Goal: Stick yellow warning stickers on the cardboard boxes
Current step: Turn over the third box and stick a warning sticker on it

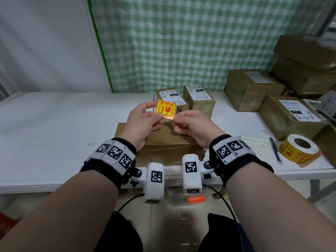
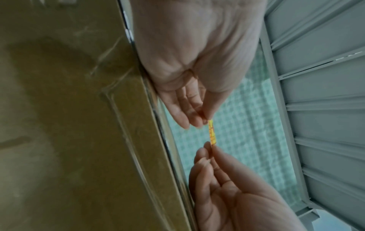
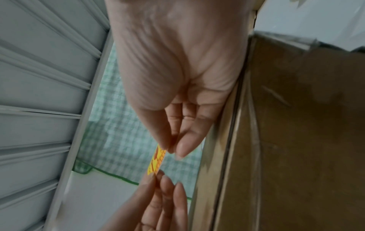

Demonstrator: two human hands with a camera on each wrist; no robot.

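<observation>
Head view has the person holding one yellow sticker (image 1: 165, 110) up in the air with both hands, just above the cardboard box (image 1: 163, 140) sitting right in front of them on the white surface (image 1: 54, 124). The left hand (image 1: 143, 122) has its grip pinched on the sticker's left edge, and the right hand (image 1: 192, 126) has its grip pinched on the lower right corner, thumb against fingertip. The wrist views show the same thing from below: the sticker edge-on, stretched between the two pinches and not touching the box.

As for progress, it looks pretty early. The near box's top shows no yellow anywhere that can be seen. The two small boxes (image 1: 185, 100) just behind it only show white shipping labels, and so do the bigger boxes (image 1: 272, 99) stacked over on the right. No yellow sticker shows on any of them from here, though some faces are hidden. The roll of stickers (image 1: 298, 150) sits near the right edge with a pen (image 1: 274, 148) beside it and looks to have lots left. So probably this sticker goes down on the near box next, then the rest still need theirs.
</observation>
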